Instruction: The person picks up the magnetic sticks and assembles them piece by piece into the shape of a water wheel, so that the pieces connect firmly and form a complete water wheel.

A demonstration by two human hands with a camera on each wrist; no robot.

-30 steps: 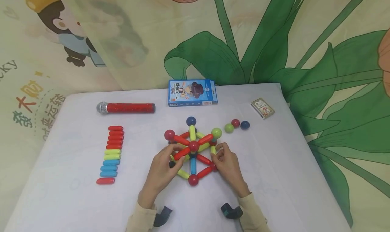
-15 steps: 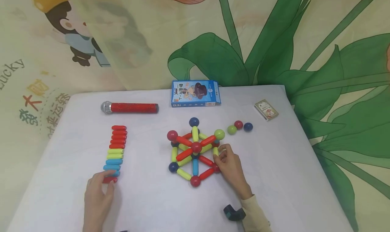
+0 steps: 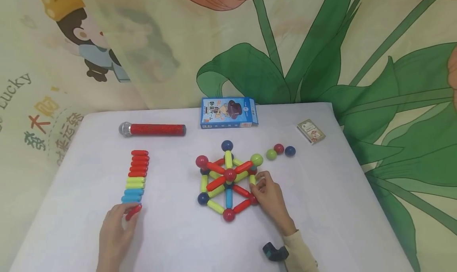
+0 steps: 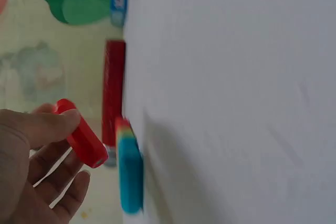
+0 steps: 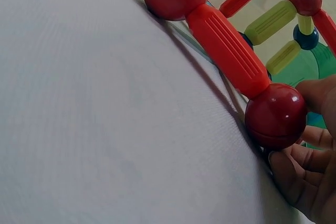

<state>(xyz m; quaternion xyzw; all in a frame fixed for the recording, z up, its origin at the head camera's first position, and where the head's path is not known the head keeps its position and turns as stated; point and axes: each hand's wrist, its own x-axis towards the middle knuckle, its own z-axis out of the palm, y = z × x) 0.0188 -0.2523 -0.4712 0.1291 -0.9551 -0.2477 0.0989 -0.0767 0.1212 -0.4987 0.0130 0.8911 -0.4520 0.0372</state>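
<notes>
My left hand [image 3: 116, 234] pinches a red magnetic rod [image 4: 86, 142] between thumb and fingers, lifted and tilted at the near end of a row of loose rods [image 3: 137, 174]. In the middle of the table stands a frame of magnetic rods and balls, with a red ball [image 3: 230, 174] on top and a blue rod [image 3: 229, 197] below. My right hand [image 3: 272, 200] grips the frame's right side at a yellow-green rod [image 3: 252, 179], close to a lower red ball [image 5: 275, 116]. Its fingertips are partly hidden behind that ball in the right wrist view.
Green, red and blue loose balls [image 3: 279, 149] lie right of the frame. Behind stand a blue card box [image 3: 228, 113], a red microphone [image 3: 157, 130] and a small patterned box [image 3: 311, 131]. A black curved object [image 3: 275, 252] sits by the right sleeve.
The left hand let go of the frame, moved left to the row, and picked up its nearest red rod, now lifted and turned. The right hand has stayed at the frame.
</notes>
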